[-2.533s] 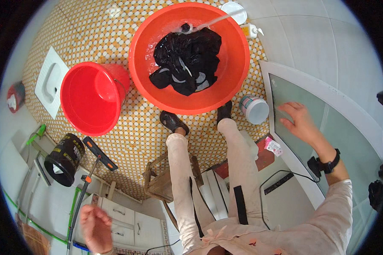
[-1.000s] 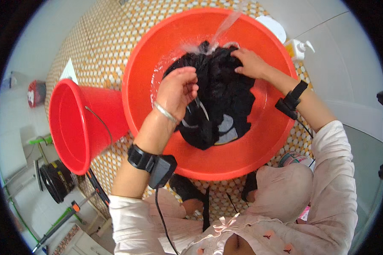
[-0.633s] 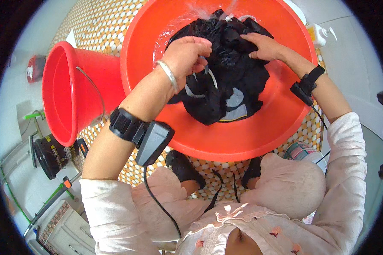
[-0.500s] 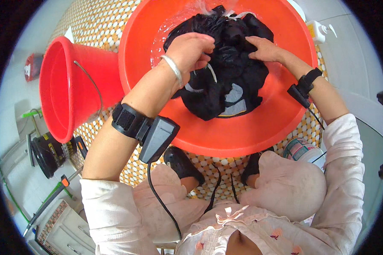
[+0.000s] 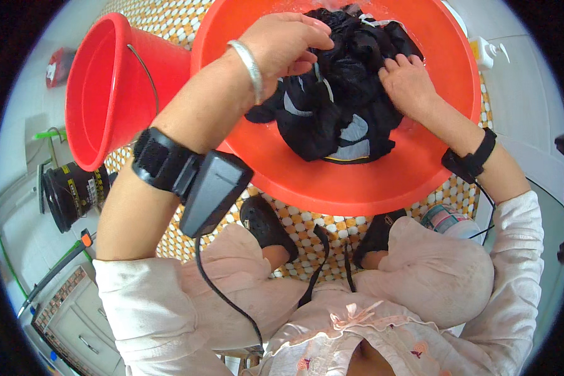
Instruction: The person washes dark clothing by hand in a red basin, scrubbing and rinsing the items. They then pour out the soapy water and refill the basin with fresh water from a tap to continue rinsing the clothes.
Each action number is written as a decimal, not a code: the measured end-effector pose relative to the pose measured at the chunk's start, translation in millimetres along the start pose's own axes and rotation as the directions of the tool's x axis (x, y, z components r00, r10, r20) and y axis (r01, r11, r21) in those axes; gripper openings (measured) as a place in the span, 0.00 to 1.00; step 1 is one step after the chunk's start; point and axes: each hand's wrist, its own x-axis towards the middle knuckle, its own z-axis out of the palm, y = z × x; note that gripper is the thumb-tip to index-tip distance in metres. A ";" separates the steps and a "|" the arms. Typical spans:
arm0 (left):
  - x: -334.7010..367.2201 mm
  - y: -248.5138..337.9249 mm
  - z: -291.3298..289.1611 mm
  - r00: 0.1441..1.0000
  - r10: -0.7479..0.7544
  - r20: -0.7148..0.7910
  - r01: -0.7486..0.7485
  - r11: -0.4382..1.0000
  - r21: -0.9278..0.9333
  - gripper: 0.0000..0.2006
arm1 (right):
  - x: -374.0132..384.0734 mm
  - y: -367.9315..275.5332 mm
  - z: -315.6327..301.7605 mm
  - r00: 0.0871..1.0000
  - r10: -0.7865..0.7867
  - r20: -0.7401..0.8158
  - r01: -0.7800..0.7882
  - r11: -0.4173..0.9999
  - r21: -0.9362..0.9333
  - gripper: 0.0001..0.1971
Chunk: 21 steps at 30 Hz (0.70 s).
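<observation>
The wet black cloth [image 5: 351, 75], with pale grey patches, lies bunched at your 1 o'clock inside the orange basin [image 5: 332, 195]. Your left hand [image 5: 285, 47] is at the cloth's 10 o'clock, fingers curled; you cannot tell whether they pinch it. Your right hand [image 5: 408, 86] is at its 3 o'clock, bent fingers against the fabric, though whether they grip is unclear. A red bucket [image 5: 169, 66] tilts at 10 o'clock, a white pump bottle [image 5: 482, 53] stands at 2, and a black bucket [image 5: 75, 191] is at 9.
</observation>
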 end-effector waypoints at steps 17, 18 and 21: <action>-52.9 37.1 -33.0 0.987 -0.157 0.018 0.156 0.956 -0.247 0.04 | -101.7 -223.4 -68.5 0.329 -0.905 0.269 0.224 0.351 0.909 0.33; -53.1 36.2 -33.0 0.987 -0.161 0.020 0.161 0.956 -0.245 0.04 | -105.6 -234.9 -62.2 0.318 -0.909 0.270 0.202 0.343 0.917 0.33; -52.2 31.8 -34.1 0.995 -0.086 0.055 0.097 0.959 -0.266 0.02 | -118.1 -262.5 -48.7 0.339 -0.908 0.247 0.166 0.316 0.934 0.28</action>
